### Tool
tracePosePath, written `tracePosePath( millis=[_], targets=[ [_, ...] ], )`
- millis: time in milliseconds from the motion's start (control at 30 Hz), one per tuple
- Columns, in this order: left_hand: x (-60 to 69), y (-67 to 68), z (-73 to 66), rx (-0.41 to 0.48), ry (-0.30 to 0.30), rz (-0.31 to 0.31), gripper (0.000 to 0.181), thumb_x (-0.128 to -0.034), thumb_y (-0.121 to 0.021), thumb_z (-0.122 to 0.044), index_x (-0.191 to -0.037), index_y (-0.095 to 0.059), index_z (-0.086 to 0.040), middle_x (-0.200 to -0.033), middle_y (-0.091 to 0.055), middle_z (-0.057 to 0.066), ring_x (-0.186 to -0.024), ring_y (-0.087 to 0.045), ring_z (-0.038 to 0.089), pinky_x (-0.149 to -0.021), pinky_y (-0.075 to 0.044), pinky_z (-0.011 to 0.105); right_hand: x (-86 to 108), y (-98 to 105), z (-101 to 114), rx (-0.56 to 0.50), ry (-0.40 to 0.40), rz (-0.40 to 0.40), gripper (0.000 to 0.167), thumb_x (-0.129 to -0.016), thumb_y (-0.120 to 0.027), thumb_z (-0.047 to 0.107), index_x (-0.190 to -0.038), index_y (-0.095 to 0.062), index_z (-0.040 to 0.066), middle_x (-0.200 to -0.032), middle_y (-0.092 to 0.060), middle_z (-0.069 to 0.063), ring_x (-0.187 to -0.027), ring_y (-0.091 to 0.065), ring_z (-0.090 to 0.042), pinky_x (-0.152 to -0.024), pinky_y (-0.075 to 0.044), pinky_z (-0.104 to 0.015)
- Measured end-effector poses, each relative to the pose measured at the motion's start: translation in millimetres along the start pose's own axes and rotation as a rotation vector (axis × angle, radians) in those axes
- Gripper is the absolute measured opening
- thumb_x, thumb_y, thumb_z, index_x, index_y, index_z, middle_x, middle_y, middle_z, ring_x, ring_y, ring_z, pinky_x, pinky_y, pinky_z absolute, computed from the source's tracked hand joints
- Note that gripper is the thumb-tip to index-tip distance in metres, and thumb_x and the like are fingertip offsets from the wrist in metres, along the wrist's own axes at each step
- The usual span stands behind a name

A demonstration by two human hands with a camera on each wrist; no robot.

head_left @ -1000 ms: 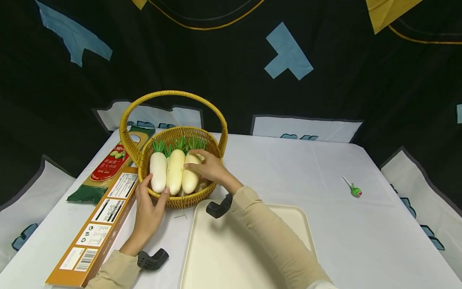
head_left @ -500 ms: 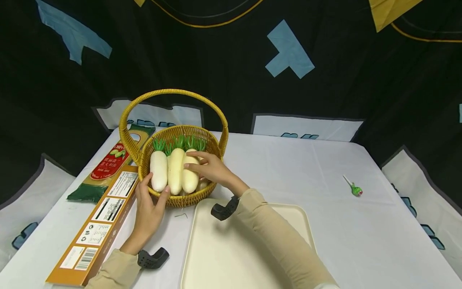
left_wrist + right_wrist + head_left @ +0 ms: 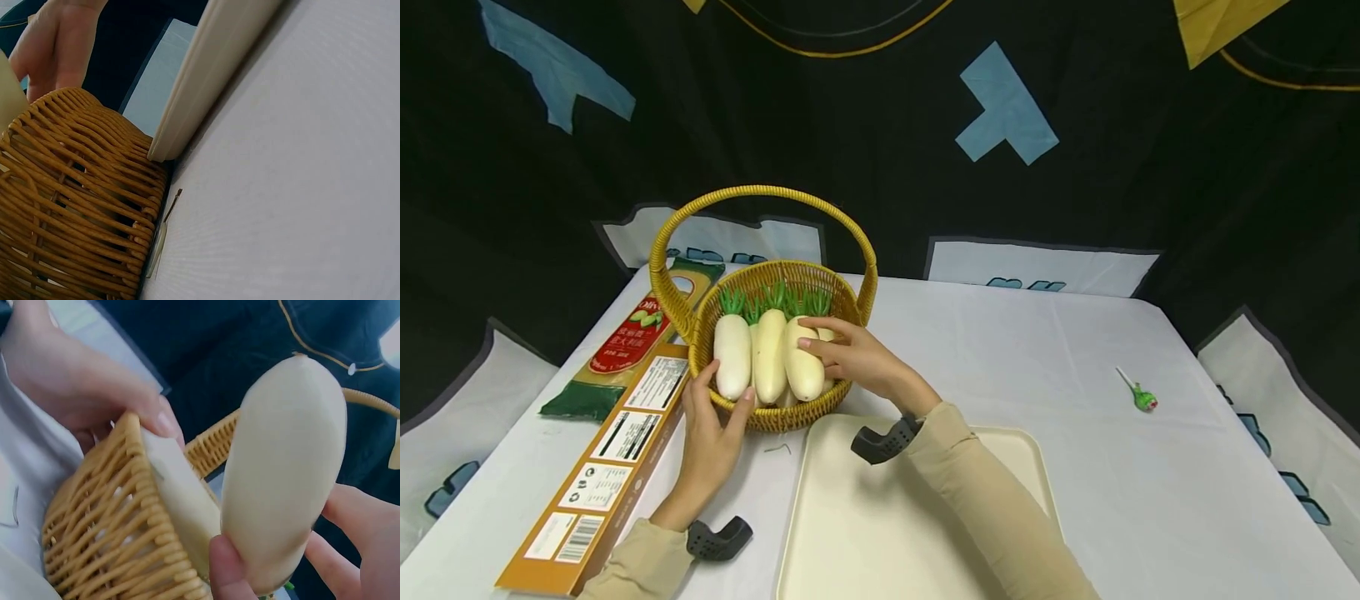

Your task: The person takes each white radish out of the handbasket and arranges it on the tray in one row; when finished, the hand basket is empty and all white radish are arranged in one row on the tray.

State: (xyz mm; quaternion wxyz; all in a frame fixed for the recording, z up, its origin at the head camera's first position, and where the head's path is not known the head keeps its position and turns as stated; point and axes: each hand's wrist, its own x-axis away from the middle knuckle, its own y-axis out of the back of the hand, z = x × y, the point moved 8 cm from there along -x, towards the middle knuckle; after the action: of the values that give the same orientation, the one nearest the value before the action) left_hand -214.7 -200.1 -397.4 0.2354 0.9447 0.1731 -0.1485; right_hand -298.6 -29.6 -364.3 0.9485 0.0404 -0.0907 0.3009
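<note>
A yellow wicker basket [image 3: 793, 417] with a tall hoop handle holds several white radishes [image 3: 732, 358] with green leafy tops. My right hand [image 3: 872, 362] grips the rightmost radish [image 3: 805, 375] between thumb and fingers. In the right wrist view this radish [image 3: 284, 456] stands above the rim, held near its leafy end. My left hand [image 3: 709, 446] holds the basket's near-left rim; in the right wrist view its thumb [image 3: 164, 422] hooks over the edge. The left wrist view shows the woven basket side [image 3: 75, 206] close up, with the right hand [image 3: 59, 47] beyond it.
A cream tray [image 3: 857, 533] lies in front of the basket, close to its base. Left of it are a pasta bag [image 3: 625, 346] and a long orange-brown box [image 3: 598, 475]. A green-wrapped lollipop [image 3: 1142, 398] lies far right. A thin twist tie [image 3: 777, 448] lies near the basket.
My right hand has drawn slightly right and toward me with the rightmost radish, which has shifted away from its neighbour. The left hand stays at the rim.
</note>
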Motion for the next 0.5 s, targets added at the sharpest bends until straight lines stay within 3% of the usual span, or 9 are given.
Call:
tracePosePath(
  millis=[300, 500],
  targets=[
    [-0.6, -1.9, -0.5, -0.009, -0.010, -0.006, 0.060, -0.0874, -0.056, -0.017, -0.137, -0.025, -0.003, -0.136, -0.023, 0.026, -0.125, -0.026, 0.035, -0.101, -0.022, 0.053, 35.6, -3.1, 12.0, 0.011, 0.028, -0.028, 0.043, -0.085, -0.062, 0.030, -0.126, -0.050, 0.031, -0.123, -0.054, -0.008, -0.104, -0.058, -0.018, -0.087, -0.049, -0.034],
    [0.3, 1.4, -0.9, -0.019, 0.001, -0.007, 0.060, -0.0877, -0.055, -0.019, -0.138, -0.025, -0.005, -0.137, -0.022, 0.023, -0.127, -0.024, 0.037, -0.102, -0.021, 0.057, 73.6, -10.2, 17.9, 0.087, 0.057, -0.078, 0.044, -0.082, -0.065, 0.030, -0.124, -0.050, 0.031, -0.118, -0.054, -0.011, -0.097, -0.060, -0.018, -0.079, -0.052, -0.032]
  ],
)
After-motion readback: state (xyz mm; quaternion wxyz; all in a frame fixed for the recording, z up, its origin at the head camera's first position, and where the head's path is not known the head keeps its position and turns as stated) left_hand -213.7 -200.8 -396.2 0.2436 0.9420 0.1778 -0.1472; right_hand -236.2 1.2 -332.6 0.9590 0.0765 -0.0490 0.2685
